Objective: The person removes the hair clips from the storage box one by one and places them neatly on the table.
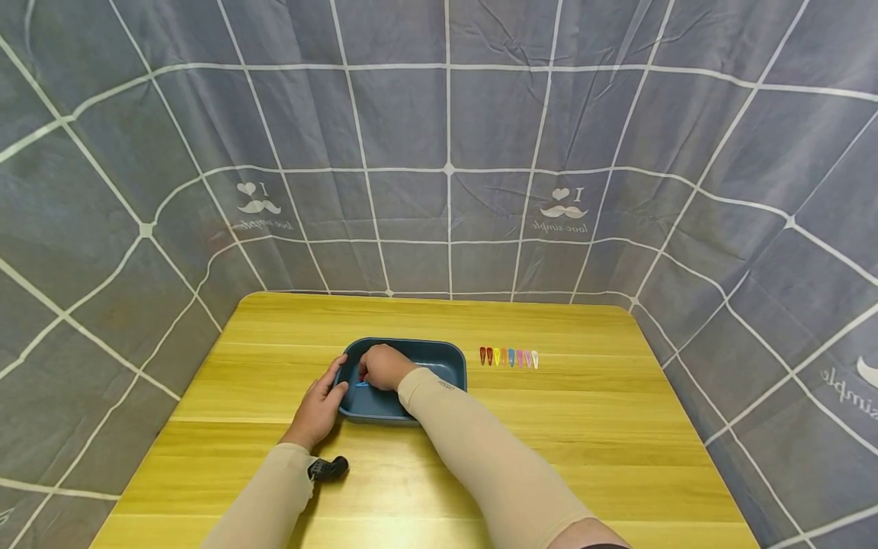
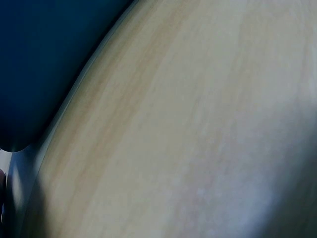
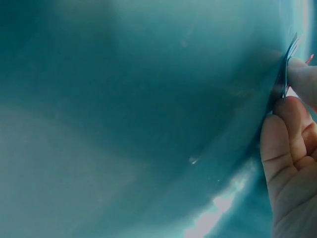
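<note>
On the table sits a dark blue rectangular basin [image 1: 439, 351]. My left hand [image 1: 318, 404] rests against its left side, fingers fairly straight along the rim and thumb at the near left corner. My right hand [image 1: 386, 367] reaches down inside, at the left part of the basin. Between its fingertips it pinches a thin blue hair clip [image 3: 288, 67], seen edge-on in the right wrist view. Something small and red [image 3: 310, 59] shows behind the fingers; its kind cannot be made out. The left wrist view catches the basin's outer wall [image 2: 49, 59] and only a sliver of a finger.
Right of the basin, several snap hair clips [image 1: 510, 357] lie in a row, in red, yellow, orange, blue, pink and white. The wood-grain table [image 1: 583, 427] ends at a grey checked curtain [image 1: 480, 206] behind and at both sides. A black wrist device [image 1: 329, 468] sticks out from the left sleeve.
</note>
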The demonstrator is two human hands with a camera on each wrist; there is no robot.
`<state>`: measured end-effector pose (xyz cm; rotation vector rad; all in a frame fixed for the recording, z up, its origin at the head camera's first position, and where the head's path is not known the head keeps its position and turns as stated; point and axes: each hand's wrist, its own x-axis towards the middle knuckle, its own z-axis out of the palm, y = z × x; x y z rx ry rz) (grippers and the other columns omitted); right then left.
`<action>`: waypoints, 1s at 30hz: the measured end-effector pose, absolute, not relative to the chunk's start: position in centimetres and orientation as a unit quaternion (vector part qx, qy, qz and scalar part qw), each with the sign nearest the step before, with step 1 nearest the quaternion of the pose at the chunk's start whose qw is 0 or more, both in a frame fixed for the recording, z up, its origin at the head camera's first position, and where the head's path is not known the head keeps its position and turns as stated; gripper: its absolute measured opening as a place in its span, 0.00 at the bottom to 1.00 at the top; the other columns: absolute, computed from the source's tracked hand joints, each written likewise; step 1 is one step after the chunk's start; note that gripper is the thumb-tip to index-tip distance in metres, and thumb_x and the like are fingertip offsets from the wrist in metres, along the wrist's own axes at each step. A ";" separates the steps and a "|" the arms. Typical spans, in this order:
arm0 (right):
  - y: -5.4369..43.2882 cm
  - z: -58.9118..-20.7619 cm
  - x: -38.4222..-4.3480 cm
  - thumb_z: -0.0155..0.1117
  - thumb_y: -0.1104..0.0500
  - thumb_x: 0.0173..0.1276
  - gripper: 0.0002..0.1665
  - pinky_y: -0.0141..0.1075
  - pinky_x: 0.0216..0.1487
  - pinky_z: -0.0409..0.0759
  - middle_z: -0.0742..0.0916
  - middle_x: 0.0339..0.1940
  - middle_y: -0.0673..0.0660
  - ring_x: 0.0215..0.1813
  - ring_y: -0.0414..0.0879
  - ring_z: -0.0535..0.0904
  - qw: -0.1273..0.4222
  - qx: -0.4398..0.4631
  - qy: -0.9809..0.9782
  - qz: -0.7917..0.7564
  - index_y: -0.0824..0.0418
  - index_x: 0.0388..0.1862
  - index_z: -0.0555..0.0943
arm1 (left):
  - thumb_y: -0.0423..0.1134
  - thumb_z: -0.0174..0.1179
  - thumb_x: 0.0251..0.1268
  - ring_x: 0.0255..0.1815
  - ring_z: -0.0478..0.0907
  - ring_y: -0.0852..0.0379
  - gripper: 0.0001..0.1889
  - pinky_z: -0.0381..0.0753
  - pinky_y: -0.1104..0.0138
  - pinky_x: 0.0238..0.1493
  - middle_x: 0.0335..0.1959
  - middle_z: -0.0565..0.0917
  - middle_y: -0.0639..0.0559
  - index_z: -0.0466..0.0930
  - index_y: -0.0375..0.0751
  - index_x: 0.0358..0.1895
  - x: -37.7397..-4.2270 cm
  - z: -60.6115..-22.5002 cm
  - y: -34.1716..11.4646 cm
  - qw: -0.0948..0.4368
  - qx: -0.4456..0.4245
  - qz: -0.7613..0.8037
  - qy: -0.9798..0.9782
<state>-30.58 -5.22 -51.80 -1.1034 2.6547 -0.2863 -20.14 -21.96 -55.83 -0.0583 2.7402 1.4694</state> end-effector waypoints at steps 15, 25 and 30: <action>-4.5 -51.4 -30.3 0.61 0.57 0.80 0.13 0.29 0.59 0.84 0.92 0.50 0.47 0.51 0.39 0.87 0.101 -0.395 0.910 -0.079 0.51 0.51 0.92 | 0.50 0.42 0.87 0.83 0.57 0.31 0.29 0.58 0.32 0.79 0.85 0.60 0.43 0.54 0.67 0.85 -20.3 -56.2 -21.6 0.013 -0.019 0.471 0.882; -3.5 -50.9 -30.6 0.58 0.55 0.83 0.11 0.29 0.51 0.82 0.91 0.46 0.47 0.41 0.38 0.83 0.105 -0.353 0.919 -0.139 0.52 0.50 0.88 | 0.52 0.43 0.87 0.84 0.56 0.31 0.29 0.56 0.32 0.80 0.86 0.60 0.43 0.54 0.67 0.85 -20.1 -56.0 -21.8 0.019 -0.026 0.469 0.883; -2.8 -49.8 -31.0 0.59 0.57 0.82 0.08 0.29 0.46 0.81 0.89 0.46 0.50 0.38 0.39 0.80 0.115 -0.329 0.919 -0.184 0.55 0.51 0.84 | 0.52 0.43 0.86 0.84 0.54 0.29 0.30 0.55 0.30 0.79 0.86 0.59 0.42 0.54 0.65 0.85 -20.1 -55.9 -21.9 0.017 -0.029 0.463 0.886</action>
